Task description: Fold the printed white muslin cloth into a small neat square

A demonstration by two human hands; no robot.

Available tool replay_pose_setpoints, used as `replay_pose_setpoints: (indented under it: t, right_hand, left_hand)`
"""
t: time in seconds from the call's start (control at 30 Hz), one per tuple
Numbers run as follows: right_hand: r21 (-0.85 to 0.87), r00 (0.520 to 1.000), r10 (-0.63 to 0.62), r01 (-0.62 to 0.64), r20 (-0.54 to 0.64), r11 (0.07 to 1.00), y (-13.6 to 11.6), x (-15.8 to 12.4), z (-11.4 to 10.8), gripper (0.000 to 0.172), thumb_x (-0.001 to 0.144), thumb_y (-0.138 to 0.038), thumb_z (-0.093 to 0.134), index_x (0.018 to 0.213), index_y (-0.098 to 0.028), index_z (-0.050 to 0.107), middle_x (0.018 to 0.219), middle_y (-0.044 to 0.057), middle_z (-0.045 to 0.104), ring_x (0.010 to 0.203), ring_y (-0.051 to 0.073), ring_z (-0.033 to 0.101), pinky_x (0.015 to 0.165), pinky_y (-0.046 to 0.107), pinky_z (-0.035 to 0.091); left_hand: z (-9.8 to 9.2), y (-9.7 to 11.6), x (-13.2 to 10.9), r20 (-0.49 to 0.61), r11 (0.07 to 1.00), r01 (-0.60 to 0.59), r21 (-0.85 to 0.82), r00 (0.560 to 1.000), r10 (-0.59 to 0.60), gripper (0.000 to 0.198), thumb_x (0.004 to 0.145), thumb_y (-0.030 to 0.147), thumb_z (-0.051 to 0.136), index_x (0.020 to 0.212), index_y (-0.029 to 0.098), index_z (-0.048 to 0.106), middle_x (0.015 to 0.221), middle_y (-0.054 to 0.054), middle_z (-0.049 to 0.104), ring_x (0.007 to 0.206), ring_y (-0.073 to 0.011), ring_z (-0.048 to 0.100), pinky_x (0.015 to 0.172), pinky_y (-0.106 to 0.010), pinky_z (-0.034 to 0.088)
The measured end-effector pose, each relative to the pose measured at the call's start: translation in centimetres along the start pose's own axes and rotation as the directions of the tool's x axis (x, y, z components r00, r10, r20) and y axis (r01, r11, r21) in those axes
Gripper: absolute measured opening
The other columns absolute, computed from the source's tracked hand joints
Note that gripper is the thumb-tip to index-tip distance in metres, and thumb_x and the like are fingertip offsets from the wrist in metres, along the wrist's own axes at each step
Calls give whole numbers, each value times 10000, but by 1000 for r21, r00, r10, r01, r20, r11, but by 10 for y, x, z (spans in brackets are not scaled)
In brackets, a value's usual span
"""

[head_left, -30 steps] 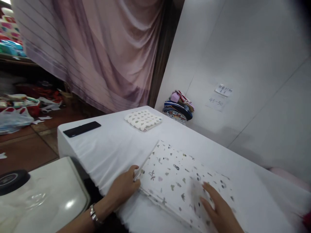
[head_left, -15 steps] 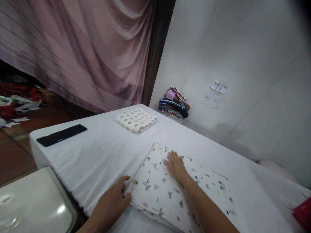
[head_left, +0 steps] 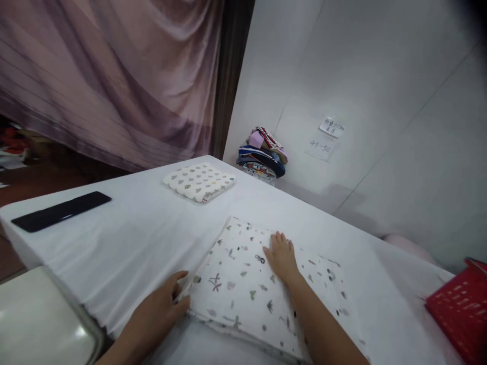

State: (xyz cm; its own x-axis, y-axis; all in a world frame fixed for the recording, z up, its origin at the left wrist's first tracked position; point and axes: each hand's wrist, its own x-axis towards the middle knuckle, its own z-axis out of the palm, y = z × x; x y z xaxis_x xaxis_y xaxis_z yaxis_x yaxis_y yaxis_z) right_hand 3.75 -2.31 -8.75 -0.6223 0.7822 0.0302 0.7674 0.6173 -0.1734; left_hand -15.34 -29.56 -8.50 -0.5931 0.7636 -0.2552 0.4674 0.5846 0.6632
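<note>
A white cloth printed with small plants and shapes lies folded in layers before me. At its left edge, my left hand is closed round the near corner, with the thumb at the cloth and the other fingertips partly hidden. Flat on top of the cloth rests my right hand, fingers stretched out, near the far side. Part of the cloth extends to the right beyond my right forearm. Farther back on the table is a smaller folded cloth with a grey print, apart from both hands.
The white-covered table meets a pale wall. A black flat object lies at its left end, with a cream-coloured surface below. A red basket stands at right. Folded fabrics are piled by the wall beyond the table.
The view has shifted right, bringing more of the red basket in. My right hand has slid slightly rightward over the cloth; my left hand stays at the same edge.
</note>
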Motion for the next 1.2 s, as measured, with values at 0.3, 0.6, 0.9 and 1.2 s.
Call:
replay_pose_setpoints:
  t: [0.3, 0.6, 0.9, 1.2]
  right_hand:
    - [53, 994, 87, -91, 70, 994, 3, -13, -2, 629, 927, -494, 254, 1448, -140, 268, 1530, 83, 145, 1409, 226, 78, 1120, 431, 72]
    - [56, 991, 82, -88, 105, 995, -3, -35, 3, 638, 930, -483, 252, 1446, -108, 266, 1530, 89, 129, 1410, 231, 68, 1123, 444, 56]
    - [67, 988, 76, -85, 134, 994, -6, -51, 0, 681, 925, -507, 232, 1454, -78, 228, 1531, 100, 112, 1411, 243, 48, 1126, 435, 23]
    - [70, 994, 27, -34, 101, 997, -15, -63, 0, 651, 925, -486, 257, 1433, -81, 293, 1520, 112, 165, 1407, 248, 91, 1125, 445, 46]
  left_hand:
    - [1, 2, -7, -104, 976, -67, -206, 993, 46, 636, 730, 528, 443, 1270, 195, 394, 681, 34, 546, 639, -204, 555, 637, -301, 400]
    - [4, 10, -8, -192, 907, -133, -400, 980, 59, 647, 680, 558, 537, 1202, 186, 454, 627, 47, 531, 584, -176, 532, 567, -273, 411]
    - [9, 3, 5, -40, 779, 80, -622, 990, -134, 681, 560, 445, 672, 1158, 163, 506, 740, -15, 596, 604, -197, 608, 545, -308, 529]
    - [10, 10, 9, -12, 709, 152, -689, 975, -221, 554, 598, 381, 716, 1081, 162, 556, 753, -29, 629, 594, -175, 590, 476, -258, 470]
